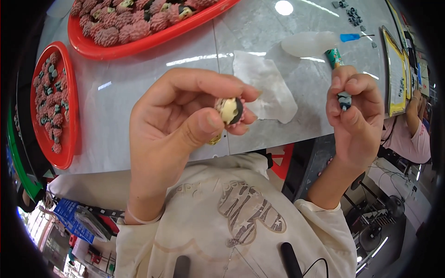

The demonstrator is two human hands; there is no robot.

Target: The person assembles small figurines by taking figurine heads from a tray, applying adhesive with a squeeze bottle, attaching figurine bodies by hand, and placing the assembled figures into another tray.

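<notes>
My left hand is closed, thumb and fingertips pinching a small moulded figurine head with pink bumpy hair, a cream front and a dark patch facing up. Off to the right and raised over the table's near edge, my right hand pinches a tiny grey and black moulded piece between thumb and fingers. The two pieces are well apart. Just beyond the left fingertips lies a crumpled white tissue. A green tube shows behind the right fingertips, partly hidden.
A red tray of pink pieces stands at the far left, and a smaller red tray of pink and grey pieces at the left. A translucent bottle with a blue needle tip lies beyond my right hand. Small dark pieces sit far right.
</notes>
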